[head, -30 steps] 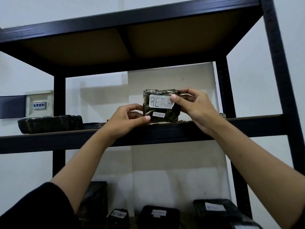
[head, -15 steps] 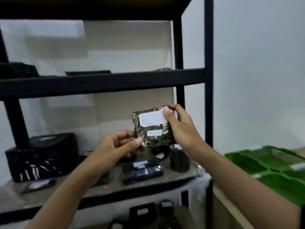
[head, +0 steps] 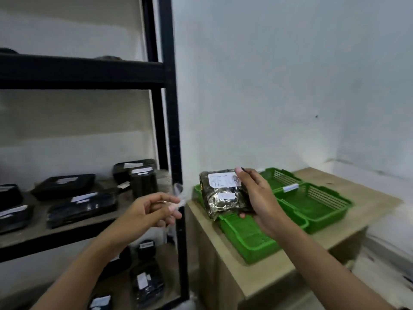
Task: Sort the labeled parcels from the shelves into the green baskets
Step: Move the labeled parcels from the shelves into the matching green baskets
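My right hand [head: 259, 198] grips a dark, shiny wrapped parcel [head: 220, 195] with a white label reading RETURN. The parcel hangs upright above the near green basket [head: 248, 240]. Two more green baskets [head: 312, 202] sit behind and to the right on a low wooden table [head: 225, 260]. My left hand [head: 152, 209] hovers to the left of the parcel with fingers loosely curled, holding nothing. Several black labeled parcels [head: 82, 206] lie on the middle shelf.
A black metal shelving unit [head: 172, 130] stands on the left, its upright post between my hands. More black parcels [head: 145, 285] lie on the bottom shelf. A pale wall rises behind the table.
The view swung right and down from the shelf to the baskets. My right hand carried the RETURN parcel over the near basket. My left hand let go of it.
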A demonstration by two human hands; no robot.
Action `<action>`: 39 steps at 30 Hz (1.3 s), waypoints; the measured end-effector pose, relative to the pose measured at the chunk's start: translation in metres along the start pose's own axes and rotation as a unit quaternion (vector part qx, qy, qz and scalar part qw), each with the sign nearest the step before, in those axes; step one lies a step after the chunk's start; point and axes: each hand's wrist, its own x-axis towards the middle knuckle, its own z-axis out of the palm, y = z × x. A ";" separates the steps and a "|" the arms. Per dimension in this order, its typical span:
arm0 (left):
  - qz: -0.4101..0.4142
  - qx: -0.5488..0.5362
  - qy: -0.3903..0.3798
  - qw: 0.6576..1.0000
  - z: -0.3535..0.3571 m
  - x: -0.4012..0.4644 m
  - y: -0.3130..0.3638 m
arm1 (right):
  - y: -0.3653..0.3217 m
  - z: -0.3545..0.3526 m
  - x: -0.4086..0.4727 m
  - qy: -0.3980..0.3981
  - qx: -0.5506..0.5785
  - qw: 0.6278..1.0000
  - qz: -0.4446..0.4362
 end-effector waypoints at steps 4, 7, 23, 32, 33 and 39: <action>-0.003 -0.020 -0.013 1.000 0.087 0.054 -0.002 | 0.001 -0.092 0.014 0.033 -0.034 0.999 0.013; -0.018 -0.023 -0.014 0.999 0.145 0.089 -0.009 | 0.003 -0.155 0.027 0.043 -0.069 0.996 0.021; -0.123 0.041 0.084 0.988 0.191 0.283 -0.119 | 0.113 -0.262 0.221 -0.005 -0.123 0.986 0.115; -0.345 0.235 0.270 0.868 0.186 0.420 -0.246 | 0.167 -0.299 0.356 0.016 -0.193 0.973 0.127; -0.373 0.216 0.292 0.854 0.191 0.424 -0.256 | 0.175 -0.301 0.367 0.018 -0.198 0.971 0.131; -0.402 0.214 0.301 0.838 0.215 0.433 -0.299 | 0.236 -0.299 0.443 -0.016 -0.269 0.950 0.159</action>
